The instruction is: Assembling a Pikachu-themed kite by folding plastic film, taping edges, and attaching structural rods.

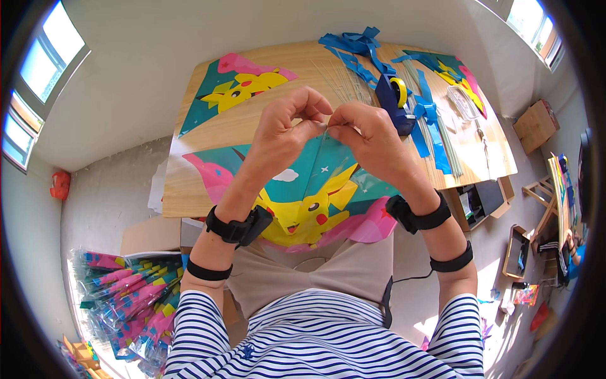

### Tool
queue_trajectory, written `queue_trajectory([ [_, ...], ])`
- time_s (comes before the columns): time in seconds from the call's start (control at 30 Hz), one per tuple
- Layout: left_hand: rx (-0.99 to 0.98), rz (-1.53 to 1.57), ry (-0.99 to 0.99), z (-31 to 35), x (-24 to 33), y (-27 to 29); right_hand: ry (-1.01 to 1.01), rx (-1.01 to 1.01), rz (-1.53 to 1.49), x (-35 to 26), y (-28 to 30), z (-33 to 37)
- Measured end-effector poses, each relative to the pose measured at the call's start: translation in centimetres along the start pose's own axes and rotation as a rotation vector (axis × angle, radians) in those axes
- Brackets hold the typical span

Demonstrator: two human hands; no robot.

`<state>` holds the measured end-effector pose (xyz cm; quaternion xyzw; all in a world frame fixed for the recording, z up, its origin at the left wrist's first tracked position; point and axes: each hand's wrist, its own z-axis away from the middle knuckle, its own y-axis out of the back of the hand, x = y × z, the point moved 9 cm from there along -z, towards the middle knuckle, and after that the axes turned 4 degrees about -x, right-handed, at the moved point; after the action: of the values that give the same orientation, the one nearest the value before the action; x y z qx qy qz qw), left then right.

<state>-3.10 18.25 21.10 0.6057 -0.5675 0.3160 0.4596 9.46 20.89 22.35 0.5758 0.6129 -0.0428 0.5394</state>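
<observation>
A printed kite (297,183), teal and pink with a yellow cartoon figure, hangs over the table's near edge toward my lap. At its top point my left hand (287,129) and my right hand (369,136) meet, thumbs and forefingers pinched together. Both hands are closed on the kite's tip; any small piece between the fingertips is too small to make out. Right of my right hand stands a dark blue tape dispenser (392,106) with a yellow roll.
A second kite sheet (237,88) lies far left on the wooden table (189,142), another (451,72) far right. Thin rods (334,79), blue strips (353,43) and a clear box (464,103) are also there. Bagged kites (129,297) fill a box at lower left.
</observation>
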Motion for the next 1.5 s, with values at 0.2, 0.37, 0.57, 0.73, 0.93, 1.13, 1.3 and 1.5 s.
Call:
queue_trajectory([
  [0.2, -0.014, -0.084, -0.073, 0.2, 0.4, 0.2, 0.067, 0.008, 0.03, -0.2, -0.3, 0.0],
  [0.37, -0.062, -0.1, -0.033, 0.7, 0.0, 0.4, 0.034, 0.007, -0.025, -0.2, 0.0, 0.2],
  [0.57, -0.067, -0.018, -0.015, 0.6, -0.3, 0.0, 0.028, -0.018, -0.011, -0.1, -0.3, 0.2],
  [0.73, -0.064, 0.005, 0.021, 0.4, -0.4, -0.1, -0.012, 0.034, -0.188, 1.0, -0.2, 0.3],
  [0.93, -0.058, -0.011, 0.0, 0.3, -0.3, -0.2, 0.014, -0.014, -0.077, 0.5, -0.7, 0.4],
  [1.13, -0.065, -0.048, -0.025, 0.3, -0.6, -0.3, 0.063, 0.001, -0.028, -0.1, -1.0, 0.4],
  [1.3, -0.077, -0.049, -0.034, 0.3, -0.6, -0.6, 0.062, 0.0, -0.021, 0.1, -1.2, 0.6],
  [1.5, -0.024, -0.028, -0.05, 0.5, -0.4, -0.5, 0.038, 0.012, 0.014, 0.3, -1.5, 0.6],
])
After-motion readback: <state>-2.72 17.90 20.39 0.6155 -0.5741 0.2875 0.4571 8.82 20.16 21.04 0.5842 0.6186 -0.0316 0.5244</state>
